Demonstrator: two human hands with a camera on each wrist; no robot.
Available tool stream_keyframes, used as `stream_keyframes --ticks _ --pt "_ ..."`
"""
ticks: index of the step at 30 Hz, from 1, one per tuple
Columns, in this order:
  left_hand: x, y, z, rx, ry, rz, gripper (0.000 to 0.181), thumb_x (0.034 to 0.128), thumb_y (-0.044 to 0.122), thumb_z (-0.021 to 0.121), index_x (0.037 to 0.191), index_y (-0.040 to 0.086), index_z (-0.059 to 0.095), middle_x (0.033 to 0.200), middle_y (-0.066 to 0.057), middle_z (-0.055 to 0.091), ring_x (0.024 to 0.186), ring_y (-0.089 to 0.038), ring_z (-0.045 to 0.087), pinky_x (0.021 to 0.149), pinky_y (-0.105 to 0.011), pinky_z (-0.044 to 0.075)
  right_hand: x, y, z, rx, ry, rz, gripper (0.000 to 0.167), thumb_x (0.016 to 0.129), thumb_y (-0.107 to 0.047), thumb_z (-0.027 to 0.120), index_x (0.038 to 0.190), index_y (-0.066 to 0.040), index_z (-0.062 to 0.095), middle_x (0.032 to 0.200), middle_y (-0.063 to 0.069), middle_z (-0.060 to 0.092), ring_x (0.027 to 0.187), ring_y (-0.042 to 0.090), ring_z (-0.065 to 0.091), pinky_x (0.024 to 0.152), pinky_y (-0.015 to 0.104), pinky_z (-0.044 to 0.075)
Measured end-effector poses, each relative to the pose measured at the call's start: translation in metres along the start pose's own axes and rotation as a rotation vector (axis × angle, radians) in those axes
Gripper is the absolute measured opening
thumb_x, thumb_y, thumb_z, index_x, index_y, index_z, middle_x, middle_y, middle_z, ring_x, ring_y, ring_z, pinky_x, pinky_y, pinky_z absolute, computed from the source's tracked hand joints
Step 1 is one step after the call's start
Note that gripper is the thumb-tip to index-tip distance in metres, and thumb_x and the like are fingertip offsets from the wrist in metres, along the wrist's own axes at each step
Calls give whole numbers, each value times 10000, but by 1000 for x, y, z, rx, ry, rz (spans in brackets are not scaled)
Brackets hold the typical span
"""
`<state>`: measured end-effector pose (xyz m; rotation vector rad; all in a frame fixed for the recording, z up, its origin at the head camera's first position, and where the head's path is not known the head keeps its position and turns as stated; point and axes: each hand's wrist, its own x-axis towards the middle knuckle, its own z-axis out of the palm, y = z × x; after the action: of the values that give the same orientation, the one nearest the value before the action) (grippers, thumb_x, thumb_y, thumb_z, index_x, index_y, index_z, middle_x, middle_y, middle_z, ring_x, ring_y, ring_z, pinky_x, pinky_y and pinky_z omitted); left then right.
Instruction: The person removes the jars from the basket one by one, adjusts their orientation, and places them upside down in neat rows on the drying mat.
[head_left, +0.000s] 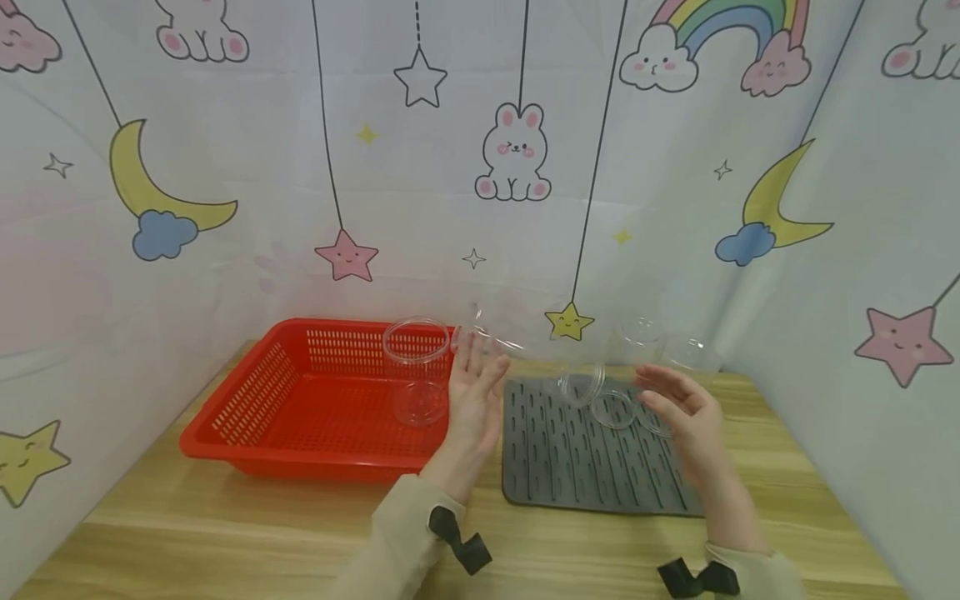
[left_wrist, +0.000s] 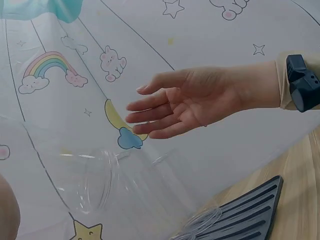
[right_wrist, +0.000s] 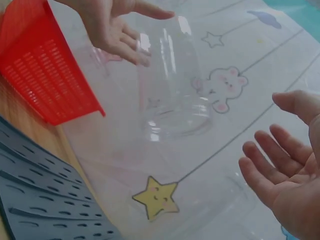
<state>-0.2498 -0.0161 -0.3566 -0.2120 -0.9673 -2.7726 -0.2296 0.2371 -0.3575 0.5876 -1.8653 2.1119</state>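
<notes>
My left hand [head_left: 476,396] holds a clear jar [right_wrist: 172,95] by one end, thumb and fingers spread about it. The jar lies on its side in the air above the grey ridged mat [head_left: 592,450], its round rim pointing to the right. To the right of that rim, my right hand [head_left: 686,417] hovers apart with loosely bent fingers and nothing in them. In the left wrist view the right hand [left_wrist: 190,102] faces the jar, palm showing. Behind the right hand, two more clear jars [head_left: 615,408] stand on the mat, partly hidden.
A red plastic basket [head_left: 315,458] with slotted sides sits on the wooden table [head_left: 247,521] at the left. One clear jar [head_left: 420,404] stands upright inside it, near its right side. A white cloth [head_left: 450,192] printed with cartoons hangs behind and at both sides.
</notes>
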Motion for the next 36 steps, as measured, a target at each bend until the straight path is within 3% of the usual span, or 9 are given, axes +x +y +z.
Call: stream_keyframes --ticks 7,12,16,20,26,36 --pt "8 -14 7 135 80 21 818 878 -61 631 1552 174 233 1585 -70 321 1455 -249 320 1193 -434 289 -2 -4 -37 187 79 -90 353 939 165 455 1086 -58 685 1024 -3 734 943 92 701 835 179 551" --pt "12 -25 11 225 96 40 817 833 -28 713 1517 192 323 1562 -21 380 1463 -213 313 1208 -433 256 -5 0 -62 295 185 -85 313 931 169 470 1048 -21 691 970 36 731 878 124 717 796 192 568" --pt "14 -34 10 303 78 61 860 799 15 768 1514 221 336 1572 9 360 1472 -231 292 1219 -418 226 -9 10 -80 295 293 -26 282 922 156 503 1023 -28 692 929 26 715 843 113 714 765 186 571" --pt "17 -44 8 343 80 92 895 772 32 801 1519 176 329 1574 -42 354 1466 -301 287 1208 -463 245 -12 26 -97 248 352 68 305 921 136 528 1002 -91 715 926 -13 727 849 76 714 753 160 561" --pt "20 -58 6 426 69 132 906 750 24 821 1513 94 337 1558 -131 370 1435 -340 336 1186 -524 262 -22 52 -122 238 311 193 378 941 118 509 1007 -189 719 969 -74 740 899 15 703 785 129 546" --pt "19 -70 5 539 99 89 937 731 24 831 1523 150 346 1557 -75 384 1414 -347 364 1178 -534 270 -41 86 -143 144 288 380 472 952 88 507 925 -342 701 941 -200 704 899 -74 655 790 83 516"
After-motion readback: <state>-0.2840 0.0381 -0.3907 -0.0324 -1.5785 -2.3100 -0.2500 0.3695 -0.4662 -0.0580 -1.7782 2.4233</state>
